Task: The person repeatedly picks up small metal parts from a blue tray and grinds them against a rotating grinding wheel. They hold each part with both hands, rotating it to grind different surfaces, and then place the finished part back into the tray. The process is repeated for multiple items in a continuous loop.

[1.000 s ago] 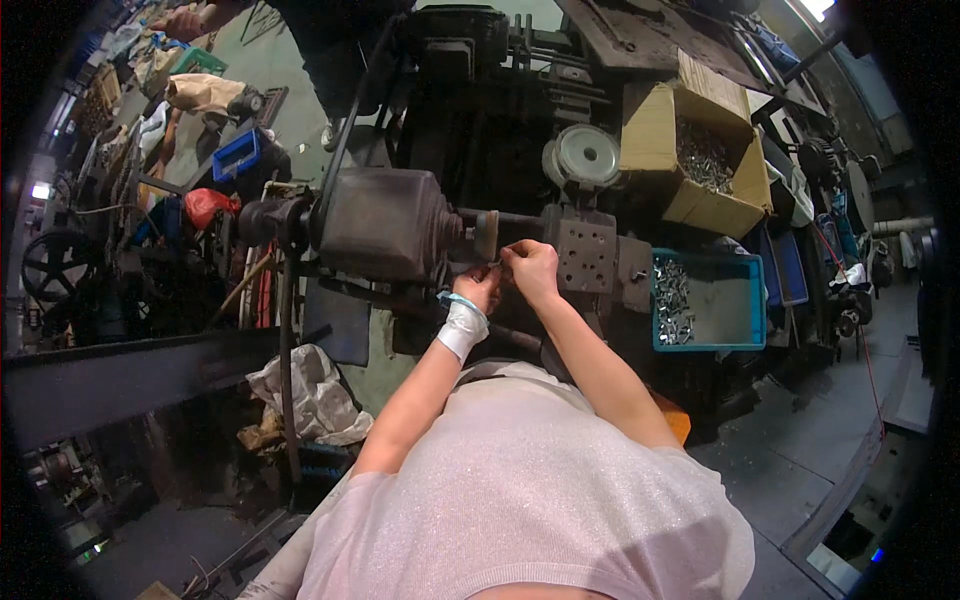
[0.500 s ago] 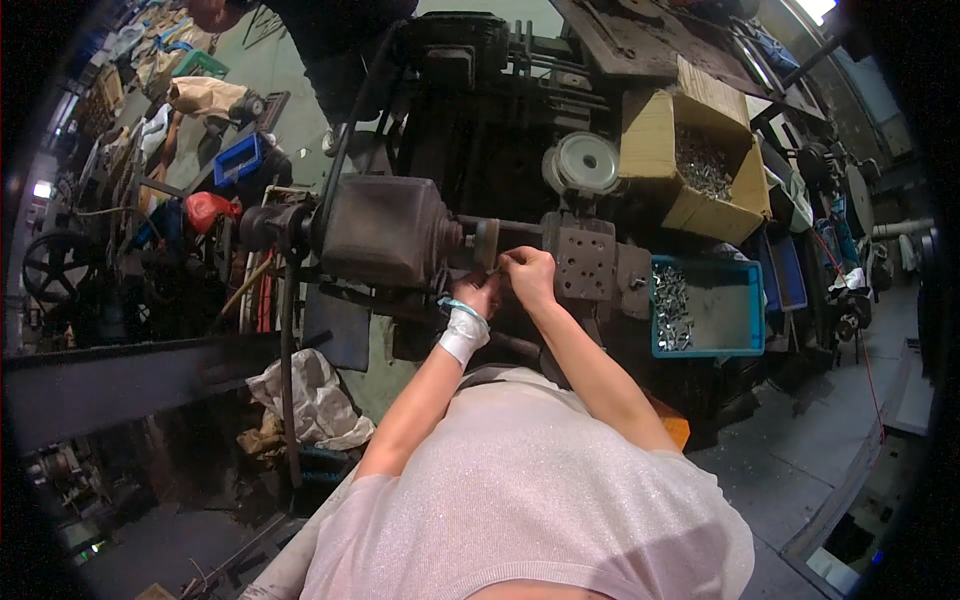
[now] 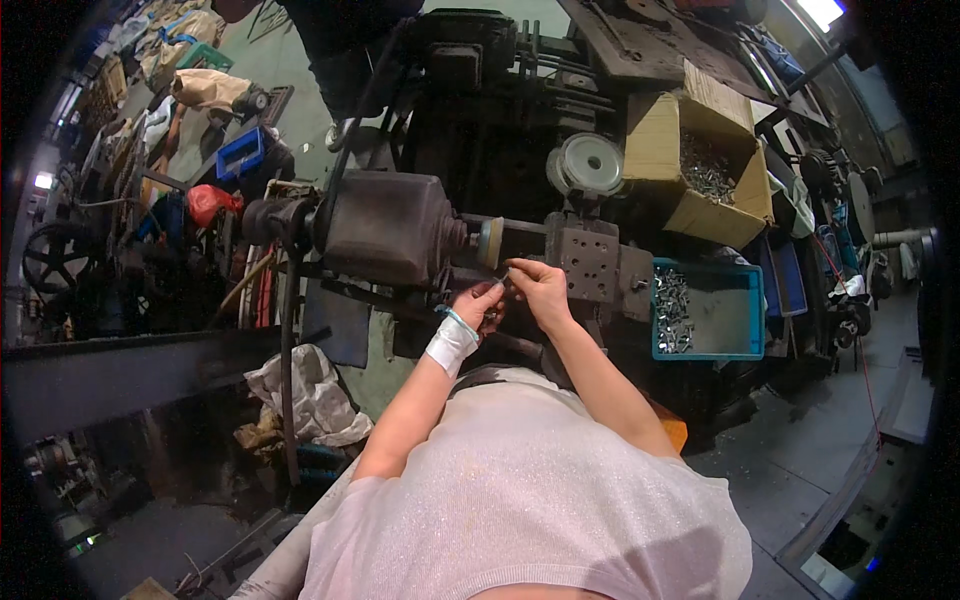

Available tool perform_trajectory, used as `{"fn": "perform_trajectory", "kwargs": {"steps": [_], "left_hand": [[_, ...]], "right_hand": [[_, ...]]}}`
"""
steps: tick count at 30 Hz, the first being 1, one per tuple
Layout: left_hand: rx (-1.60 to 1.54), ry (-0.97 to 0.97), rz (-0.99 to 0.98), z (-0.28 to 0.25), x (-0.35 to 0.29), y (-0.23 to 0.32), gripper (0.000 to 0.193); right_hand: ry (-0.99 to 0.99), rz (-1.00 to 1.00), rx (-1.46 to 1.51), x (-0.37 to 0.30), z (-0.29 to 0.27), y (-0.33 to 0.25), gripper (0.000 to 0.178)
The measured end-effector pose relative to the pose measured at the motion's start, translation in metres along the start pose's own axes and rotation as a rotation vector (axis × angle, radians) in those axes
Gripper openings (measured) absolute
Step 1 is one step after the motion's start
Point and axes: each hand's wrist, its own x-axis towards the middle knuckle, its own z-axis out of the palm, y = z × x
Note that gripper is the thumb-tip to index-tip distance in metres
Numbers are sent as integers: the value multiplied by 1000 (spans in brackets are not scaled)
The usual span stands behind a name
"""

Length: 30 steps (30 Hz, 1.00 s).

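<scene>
Between the left hand [image 3: 479,304] and right hand [image 3: 541,292], both pinching, sits a small part [image 3: 502,282], largely hidden, near the wheel [image 3: 490,243]. Slack pinch could drop it; either hand risks abrasion if straying onto the wheel while turning; rotation unconfirmed.

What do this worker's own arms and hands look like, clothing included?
The left grip, an ungloved hand, has a white wrap and light-blue band at its wrist; the right grip, also ungloved, shows neither. The pale, sparkly top has short sleeves.
</scene>
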Motion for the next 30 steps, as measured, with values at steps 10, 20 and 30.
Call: {"fn": "perform_trajectory", "kwargs": {"steps": [10,20,30], "left_hand": [[204,106,181,0,16,0,14],[141,243,184,16,14,10,17],[274,237,163,2,19,-10,19]], "right_hand": [[85,20,-191,12,7,3,16],[157,-60,-338,28,16,8,13],[205,-311,-483,22,18,2,14]]}}
